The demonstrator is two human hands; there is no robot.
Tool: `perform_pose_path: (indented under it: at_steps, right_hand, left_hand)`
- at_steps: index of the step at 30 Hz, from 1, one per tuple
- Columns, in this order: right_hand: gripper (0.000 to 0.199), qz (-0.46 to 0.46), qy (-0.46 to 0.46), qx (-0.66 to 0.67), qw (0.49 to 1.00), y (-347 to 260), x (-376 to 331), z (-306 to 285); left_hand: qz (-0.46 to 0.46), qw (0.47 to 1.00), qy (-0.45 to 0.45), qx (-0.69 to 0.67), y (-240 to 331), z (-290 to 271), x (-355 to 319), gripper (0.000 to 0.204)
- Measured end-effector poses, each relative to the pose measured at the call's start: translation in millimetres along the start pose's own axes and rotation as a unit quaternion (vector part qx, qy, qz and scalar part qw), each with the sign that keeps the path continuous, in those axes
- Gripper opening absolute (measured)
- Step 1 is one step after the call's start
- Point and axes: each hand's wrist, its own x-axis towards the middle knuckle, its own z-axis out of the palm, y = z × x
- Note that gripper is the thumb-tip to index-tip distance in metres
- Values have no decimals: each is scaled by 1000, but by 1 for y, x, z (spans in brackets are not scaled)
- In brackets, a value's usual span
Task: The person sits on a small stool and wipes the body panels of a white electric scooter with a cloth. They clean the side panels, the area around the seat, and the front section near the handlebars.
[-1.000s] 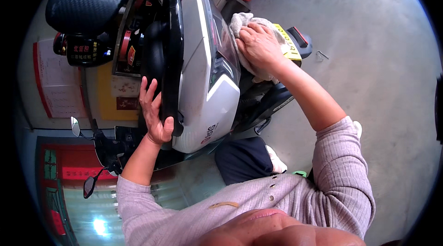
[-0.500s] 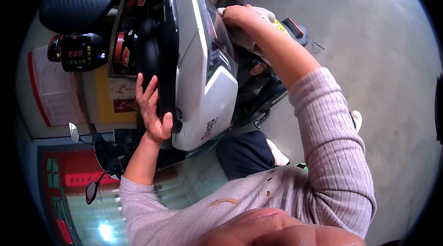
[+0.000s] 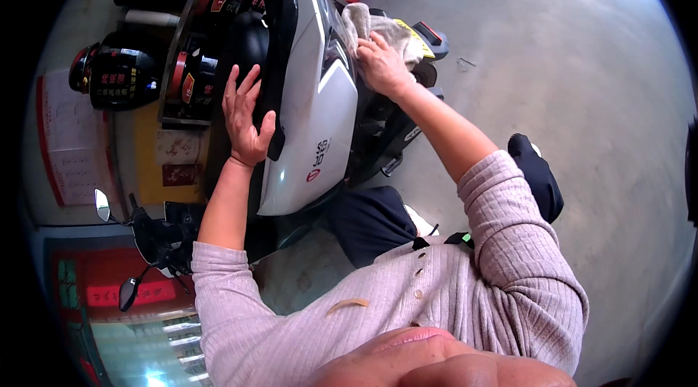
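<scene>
white scooter panel (image 3: 309, 118) | left hand (image 3: 246, 122) on black edge | right hand (image 3: 382, 63) presses cloth (image 3: 378, 27)

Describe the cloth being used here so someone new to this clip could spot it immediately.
Find the white scooter panel at upper centre. Along its right edge, the right hand presses a crumpled beige rag. It is the only soft, wrinkled thing among hard black and white scooter parts.

right hand (image 3: 382, 63) back on the cloth (image 3: 378, 27) – pulled nearer, view shifted down the scooter's white panel (image 3: 313, 118)
</scene>
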Motion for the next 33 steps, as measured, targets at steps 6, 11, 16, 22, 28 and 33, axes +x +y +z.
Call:
perform_pose_path:
  at_steps: [6, 11, 16, 22, 28, 33]
  right_hand:
    - [23, 5, 38, 30, 999, -13, -67, -10]
    - [31, 275, -131, 128, 944, -44, -107, -48]
    - [47, 401, 29, 258, 879, -10, -113, -39]
    - [27, 127, 157, 134, 970, -40, -42, -40]
    - [18, 49, 75, -31, 995, -8, -8, -3]
    - [25, 170, 45, 8, 984, 7, -6, -10]
  left_hand:
    - [22, 999, 25, -4, -4, 3, 1, 47]
    - [12, 999, 31, -21, -3, 7, -3, 44]
    - [19, 998, 43, -42, -7, 8, -6, 42]
    - [8, 999, 22, -42, -5, 7, -4, 42]
    - [24, 997, 21, -71, -9, 11, -7, 43]
    - [17, 998, 8, -55, -6, 9, -7, 44]
